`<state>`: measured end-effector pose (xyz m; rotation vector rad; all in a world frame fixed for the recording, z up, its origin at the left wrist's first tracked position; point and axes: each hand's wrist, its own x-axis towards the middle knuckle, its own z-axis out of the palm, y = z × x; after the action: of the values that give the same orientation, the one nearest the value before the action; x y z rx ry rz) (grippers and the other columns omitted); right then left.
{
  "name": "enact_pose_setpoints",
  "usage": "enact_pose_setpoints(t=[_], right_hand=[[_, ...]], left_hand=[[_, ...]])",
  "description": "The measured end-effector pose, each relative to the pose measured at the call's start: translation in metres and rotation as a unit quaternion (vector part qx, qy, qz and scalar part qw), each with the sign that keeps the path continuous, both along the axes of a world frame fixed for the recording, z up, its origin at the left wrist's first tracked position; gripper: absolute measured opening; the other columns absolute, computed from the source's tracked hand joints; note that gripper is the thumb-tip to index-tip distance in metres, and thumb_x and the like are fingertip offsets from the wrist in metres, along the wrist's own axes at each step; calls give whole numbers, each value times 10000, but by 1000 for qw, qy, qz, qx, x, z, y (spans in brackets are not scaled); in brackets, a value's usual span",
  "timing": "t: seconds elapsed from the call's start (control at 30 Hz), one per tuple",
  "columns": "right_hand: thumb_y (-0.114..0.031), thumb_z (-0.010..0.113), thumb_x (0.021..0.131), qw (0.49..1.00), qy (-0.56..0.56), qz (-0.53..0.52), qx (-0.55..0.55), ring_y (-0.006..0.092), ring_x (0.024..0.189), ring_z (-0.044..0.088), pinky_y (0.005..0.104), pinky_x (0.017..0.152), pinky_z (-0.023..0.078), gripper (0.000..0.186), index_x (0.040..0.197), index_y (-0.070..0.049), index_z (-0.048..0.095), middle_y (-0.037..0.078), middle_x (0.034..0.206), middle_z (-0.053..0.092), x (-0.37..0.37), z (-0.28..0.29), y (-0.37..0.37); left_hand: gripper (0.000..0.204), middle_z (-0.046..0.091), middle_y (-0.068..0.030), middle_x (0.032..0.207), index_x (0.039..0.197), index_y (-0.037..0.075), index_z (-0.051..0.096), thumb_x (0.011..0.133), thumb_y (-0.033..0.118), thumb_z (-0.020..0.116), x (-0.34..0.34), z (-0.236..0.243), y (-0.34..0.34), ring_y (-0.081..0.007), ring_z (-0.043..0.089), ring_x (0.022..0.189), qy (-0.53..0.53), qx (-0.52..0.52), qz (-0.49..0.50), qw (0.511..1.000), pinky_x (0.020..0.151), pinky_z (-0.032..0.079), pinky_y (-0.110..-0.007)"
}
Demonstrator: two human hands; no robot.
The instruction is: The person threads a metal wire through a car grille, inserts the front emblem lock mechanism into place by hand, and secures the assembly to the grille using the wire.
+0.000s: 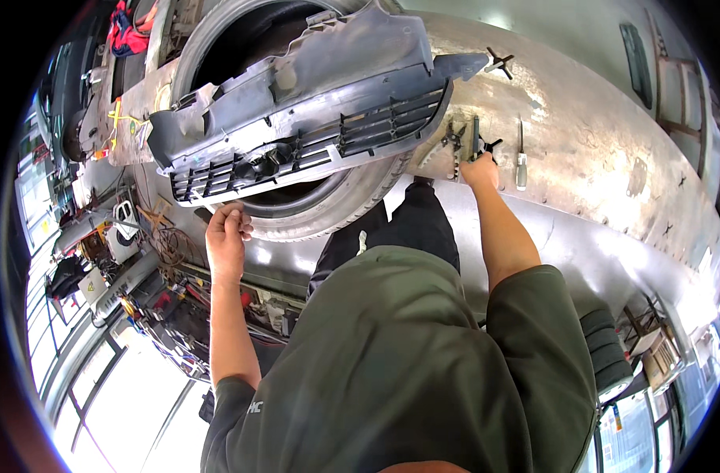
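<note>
A dark plastic car bumper piece with a slatted grille (391, 122) lies across a tyre (328, 217). Just below the grille's left end, my left hand (228, 229) has its fingers curled and pinched together; whatever they may hold is hidden. My right hand (481, 171) is closed at the workbench's near edge, over the lower end of a dark, narrow tool (476, 134). A black, pronged part shows beside its fingers. Pliers (453, 135) lie left of this hand, and a screwdriver (521, 169) with a grey, translucent handle lies to its right.
The worn metal workbench (588, 165) stretches to the right. Near the bumper's right tip sits a black star-shaped knob (499, 63). Red and blue cloth (129, 31) lies at the far left. Cluttered equipment fills the left side; stacked tyres (606, 351) stand at the lower right.
</note>
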<state>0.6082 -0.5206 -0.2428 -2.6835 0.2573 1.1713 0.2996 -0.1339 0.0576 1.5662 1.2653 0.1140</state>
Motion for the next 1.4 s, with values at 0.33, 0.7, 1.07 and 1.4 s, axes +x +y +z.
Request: enact_pose_setpoints(t=[0.33, 0.7, 1.07, 1.4], right_hand=[[-394, 775, 845, 964, 35, -111, 237, 242, 771, 710, 369, 771, 595, 461, 1022, 30, 740, 135, 980, 775, 14, 13, -54], [-316, 734, 958, 724, 166, -185, 643, 134, 854, 641, 286, 721, 509, 442, 1240, 21, 679, 34, 986, 677, 27, 249, -56], [-301, 769, 923, 662, 293, 45, 688, 126, 916, 636, 288, 789, 502, 479, 1277, 7, 677, 40, 1066, 668, -10, 304, 149], [-245, 761, 1009, 809, 227, 25, 542, 84, 843, 614, 286, 774, 536, 295, 1210, -35, 710, -12, 938, 667, -78, 290, 316]], left_hand=[[244, 660, -14, 906, 1222, -12, 672, 1115, 165, 543, 2, -5, -9, -100, 586, 756, 5, -35, -21, 999, 692, 488, -265], [238, 729, -58, 916, 1185, -20, 713, 1085, 155, 586, 16, 4, -38, -109, 635, 778, -59, -66, -62, 994, 712, 520, -261], [245, 735, -62, 977, 1218, -30, 692, 1093, 129, 553, 0, 29, -64, -121, 670, 879, -85, -128, -178, 972, 827, 571, -290], [243, 705, -47, 934, 1198, -45, 687, 1105, 123, 538, -99, -40, 42, -110, 625, 832, -90, -221, -89, 967, 802, 554, -282]])
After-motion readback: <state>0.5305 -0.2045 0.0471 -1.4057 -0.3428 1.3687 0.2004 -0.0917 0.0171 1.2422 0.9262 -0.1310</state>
